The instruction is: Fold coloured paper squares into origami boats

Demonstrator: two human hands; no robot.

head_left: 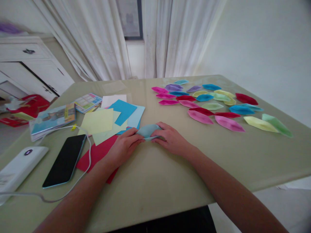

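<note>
My left hand (125,145) and my right hand (170,137) meet at the middle of the table, both pinching a light blue folded paper (147,130) that bulges up between them. The fingers of each hand are closed on its lower edge. Just left of my left hand lies a loose pile of coloured paper sheets (109,119), with a red sheet (97,155) partly under my left forearm.
Several folded paper boats (206,103) in pink, red, blue, purple, yellow and green are spread over the right half of the olive table (170,181). At the left lie a black phone (65,160), a white power bank (20,165) with cable, and booklets (52,118).
</note>
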